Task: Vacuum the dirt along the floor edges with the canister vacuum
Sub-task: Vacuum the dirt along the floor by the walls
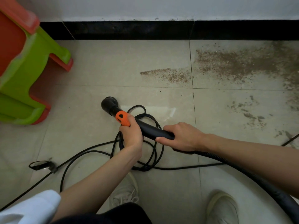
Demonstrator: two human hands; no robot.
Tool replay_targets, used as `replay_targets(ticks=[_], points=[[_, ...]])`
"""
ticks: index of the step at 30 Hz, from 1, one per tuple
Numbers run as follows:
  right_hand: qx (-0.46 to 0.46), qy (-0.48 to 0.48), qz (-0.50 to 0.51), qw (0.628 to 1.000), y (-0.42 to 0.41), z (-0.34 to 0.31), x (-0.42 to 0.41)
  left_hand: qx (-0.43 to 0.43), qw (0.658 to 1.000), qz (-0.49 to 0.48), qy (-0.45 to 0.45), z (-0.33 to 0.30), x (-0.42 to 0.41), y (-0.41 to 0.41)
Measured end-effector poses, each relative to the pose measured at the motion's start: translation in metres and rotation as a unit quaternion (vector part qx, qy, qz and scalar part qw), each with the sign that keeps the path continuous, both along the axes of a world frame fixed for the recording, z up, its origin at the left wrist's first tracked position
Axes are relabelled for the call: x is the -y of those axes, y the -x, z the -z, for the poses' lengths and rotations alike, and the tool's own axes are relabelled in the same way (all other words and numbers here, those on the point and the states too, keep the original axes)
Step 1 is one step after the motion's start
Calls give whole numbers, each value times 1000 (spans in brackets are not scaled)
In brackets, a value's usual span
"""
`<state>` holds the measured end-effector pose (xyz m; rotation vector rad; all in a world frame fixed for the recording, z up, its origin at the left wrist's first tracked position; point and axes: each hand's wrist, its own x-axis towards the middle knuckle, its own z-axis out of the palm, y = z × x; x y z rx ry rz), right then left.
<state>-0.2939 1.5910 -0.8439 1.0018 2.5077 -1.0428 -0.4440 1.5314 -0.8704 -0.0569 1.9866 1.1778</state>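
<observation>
Dirt (239, 65) lies in a broad brown scatter on the pale tiled floor (100, 65), thickest at the upper right close to the black skirting (129, 30) under the white wall (161, 7), with a thinner streak reaching left across a tile joint and loose specks lower right. A green and orange plastic stool (27, 67) stands at the left, near the skirting. The ribbed black vacuum hose (252, 177) curves in from the lower right and runs up to the black wand (153, 130), which ends in an orange collar (123, 118) and a round black nozzle (108, 103) just above the floor, well apart from the dirt. The right hand (181, 136) has its grip curled round the wand where the hose joins. The left hand (131, 133) has its grip closed round the wand just behind the orange collar. A black power cord (145, 159) lies in loose loops on the floor beneath both hands, trailing off lower left. Two pale shoes (223, 207) show at the bottom edge.
</observation>
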Motion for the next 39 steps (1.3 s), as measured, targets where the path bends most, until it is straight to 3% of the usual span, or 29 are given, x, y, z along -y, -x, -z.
replay_targets(ticks=[6,21,39], points=[[10,-18,6,1000,-12,1,1,50,999,-1,-17,-2,-3,-10],[72,-157,99,980,-47,0,27,169,975,128,-72,-2,-20,-34],[27,-119,189,974,23,-8,-47,171,965,183,-78,-16,-117,31]])
